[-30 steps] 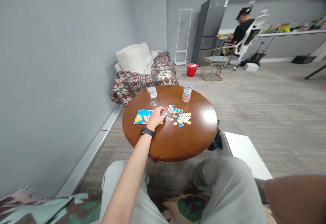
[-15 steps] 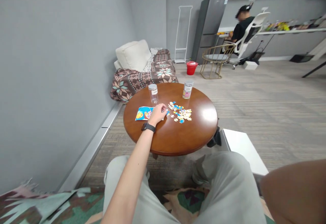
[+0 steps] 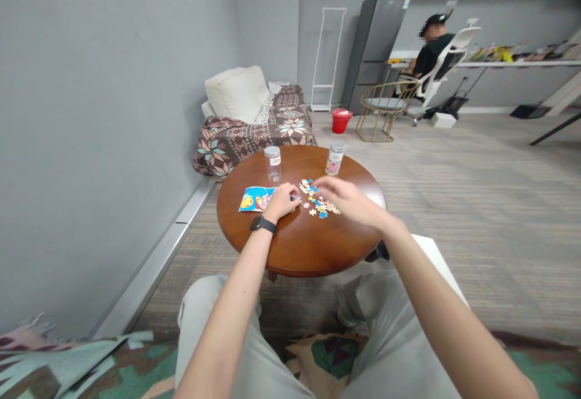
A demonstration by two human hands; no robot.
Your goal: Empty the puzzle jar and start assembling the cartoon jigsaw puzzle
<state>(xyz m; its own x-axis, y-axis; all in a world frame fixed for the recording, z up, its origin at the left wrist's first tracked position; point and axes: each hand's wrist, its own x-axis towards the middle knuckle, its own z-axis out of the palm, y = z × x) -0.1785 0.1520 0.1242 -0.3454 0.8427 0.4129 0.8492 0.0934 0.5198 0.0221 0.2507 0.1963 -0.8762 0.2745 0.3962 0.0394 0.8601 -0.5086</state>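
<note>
And here are both hands out over the round wooden table [image 3: 313, 250], with the puzzle pieces [image 3: 322, 207] spread in a loose patch a little right of its middle, some pale side up, some showing blue and yellow!

The left hand [image 3: 280, 201] comes in from the near left, a dark watch [image 3: 262, 223] at its wrist, its fingers curled inward at the left edge of the patch. There are bits of blue and white right by those fingertips, but whether they are gripped or just lying there, you cannot tell from here. Part of this hand covers the right end of the picture sheet [image 3: 254, 199], bright blue with yellow and pink shapes, flat on the left of the table.

Over on the right, the right hand [image 3: 347, 198] reaches in over the pieces, palm down, partly open, fingers stretched left and gently bent. Its fingertips are above the far part of the patch, and whether they touch a piece is too small to make out.

Beyond the hands stand two upright jars: the clear jar [image 3: 273, 168] with its silver lid on the far left, just behind the sheet, and the printed jar [image 3: 334, 160], pink and yellow on its side, lidded too, on the far right behind the pieces
</note>
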